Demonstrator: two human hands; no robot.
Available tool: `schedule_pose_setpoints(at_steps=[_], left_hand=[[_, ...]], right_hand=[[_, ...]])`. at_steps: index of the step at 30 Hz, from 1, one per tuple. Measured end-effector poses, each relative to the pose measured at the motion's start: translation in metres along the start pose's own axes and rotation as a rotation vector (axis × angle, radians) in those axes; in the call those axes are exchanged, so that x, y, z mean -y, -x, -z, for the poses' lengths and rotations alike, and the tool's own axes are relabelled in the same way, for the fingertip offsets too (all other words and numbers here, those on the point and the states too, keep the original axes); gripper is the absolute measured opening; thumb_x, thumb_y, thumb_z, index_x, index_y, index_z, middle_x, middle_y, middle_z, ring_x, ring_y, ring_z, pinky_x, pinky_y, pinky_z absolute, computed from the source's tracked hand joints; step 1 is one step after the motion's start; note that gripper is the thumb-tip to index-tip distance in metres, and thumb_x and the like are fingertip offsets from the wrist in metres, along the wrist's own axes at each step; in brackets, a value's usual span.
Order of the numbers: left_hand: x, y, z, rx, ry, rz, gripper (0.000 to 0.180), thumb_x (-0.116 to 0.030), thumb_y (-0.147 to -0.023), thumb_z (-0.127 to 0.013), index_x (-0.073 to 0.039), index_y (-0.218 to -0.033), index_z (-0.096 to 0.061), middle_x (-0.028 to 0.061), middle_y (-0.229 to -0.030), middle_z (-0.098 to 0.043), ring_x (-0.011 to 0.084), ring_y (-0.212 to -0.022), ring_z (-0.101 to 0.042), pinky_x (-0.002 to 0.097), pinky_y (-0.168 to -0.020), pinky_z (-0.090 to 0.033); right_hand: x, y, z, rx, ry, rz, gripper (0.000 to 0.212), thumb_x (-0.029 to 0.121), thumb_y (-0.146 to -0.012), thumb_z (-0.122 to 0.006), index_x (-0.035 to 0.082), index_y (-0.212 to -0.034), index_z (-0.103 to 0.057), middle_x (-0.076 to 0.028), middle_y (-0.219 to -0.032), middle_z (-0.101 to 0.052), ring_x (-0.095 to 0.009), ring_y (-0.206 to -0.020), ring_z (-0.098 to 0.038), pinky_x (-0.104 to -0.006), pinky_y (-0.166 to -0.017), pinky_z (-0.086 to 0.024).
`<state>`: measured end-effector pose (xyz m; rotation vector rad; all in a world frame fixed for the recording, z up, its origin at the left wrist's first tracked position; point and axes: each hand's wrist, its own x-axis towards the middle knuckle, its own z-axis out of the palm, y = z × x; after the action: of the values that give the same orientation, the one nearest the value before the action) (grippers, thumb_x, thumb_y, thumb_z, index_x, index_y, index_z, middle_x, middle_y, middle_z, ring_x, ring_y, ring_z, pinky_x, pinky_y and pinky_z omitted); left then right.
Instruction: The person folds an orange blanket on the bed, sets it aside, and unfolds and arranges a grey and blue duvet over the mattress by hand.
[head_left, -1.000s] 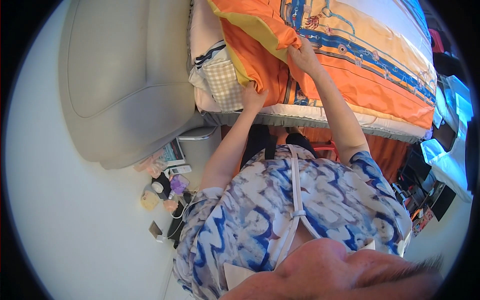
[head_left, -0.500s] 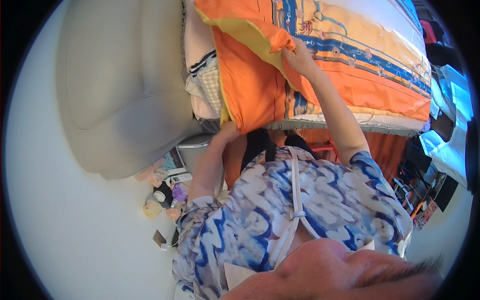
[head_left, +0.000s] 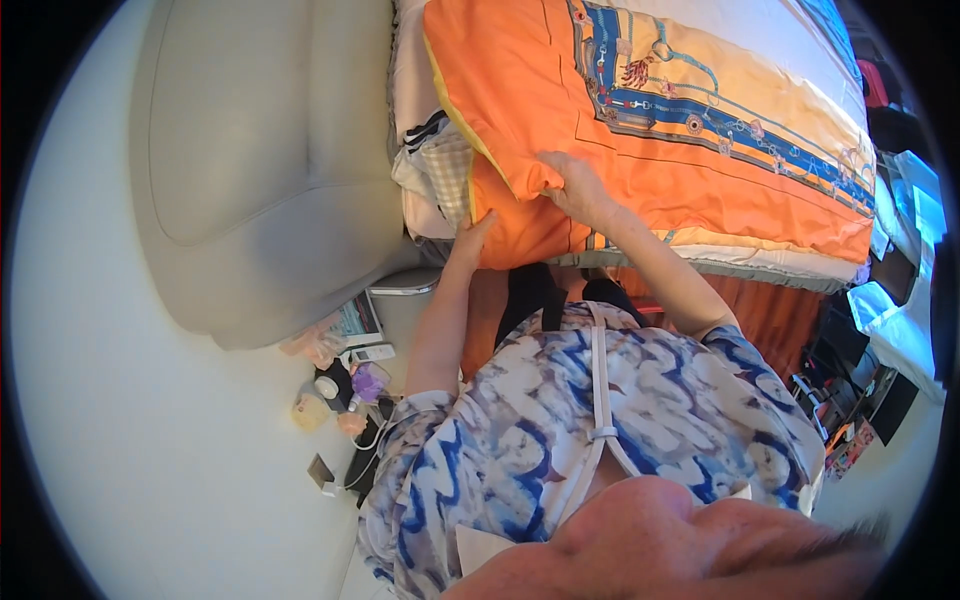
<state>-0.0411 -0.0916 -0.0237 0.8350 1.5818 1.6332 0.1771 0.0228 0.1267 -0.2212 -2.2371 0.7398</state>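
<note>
An orange quilt with yellow edging and a blue patterned border lies over the bed, its near left part folded over. My right hand pinches the folded layer of the quilt near its edge. Lower and to the left, my left hand grips the quilt's near left corner beside the yellow edging. A checked pale cloth with dark stripes lies at the bed's left end, partly covered by the quilt.
A grey padded headboard stands left of the bed. Below it, a bedside cabinet carries a book, a remote control and a purple item. Reddish wooden floor shows beside the bed. Assorted belongings stand at the far right.
My right hand has come down and left, laying the lifted orange flap over so its yellow underside no longer shows widely. My left hand has shifted slightly up and right.
</note>
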Motion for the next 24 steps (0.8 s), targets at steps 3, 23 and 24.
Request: schedule_pose_setpoints(at_steps=[3,23,24], left_hand=[[-0.006,-0.008,0.011,-0.031,0.142,0.062,0.028,-0.017,-0.083,-0.063,0.000,-0.106,-0.059,0.0086,-0.094,-0.064,0.0165,-0.082,-0.062,0.0278,-0.070,-0.049],[-0.143,-0.154,0.016,-0.143,-0.476,-0.350,0.035,-0.029,-0.090,-0.054,0.000,-0.109,-0.058,0.0056,-0.104,-0.061,0.0149,-0.094,-0.057,0.0267,-0.081,-0.044],[-0.152,-0.160,-0.014,-0.117,-0.474,-0.377,0.033,-0.023,-0.085,-0.060,0.000,-0.109,-0.058,0.0054,-0.103,-0.062,0.0152,-0.092,-0.058,0.0266,-0.078,-0.045]], right_hand=[[0.000,0.012,-0.011,-0.025,0.034,-0.013,0.049,-0.003,-0.067,-0.060,-0.001,-0.115,-0.052,-0.022,-0.114,-0.054,-0.036,-0.110,-0.050,-0.0380,-0.092,-0.042],[-0.167,0.081,-0.115,0.089,1.278,-0.185,0.028,0.024,-0.080,-0.053,0.005,-0.100,-0.056,-0.016,-0.111,-0.049,-0.029,-0.102,-0.047,-0.0427,-0.082,-0.040],[-0.175,0.084,-0.111,0.053,1.198,-0.177,0.026,0.022,-0.079,-0.051,0.006,-0.100,-0.056,-0.014,-0.107,-0.050,-0.028,-0.100,-0.048,-0.0413,-0.080,-0.041]])
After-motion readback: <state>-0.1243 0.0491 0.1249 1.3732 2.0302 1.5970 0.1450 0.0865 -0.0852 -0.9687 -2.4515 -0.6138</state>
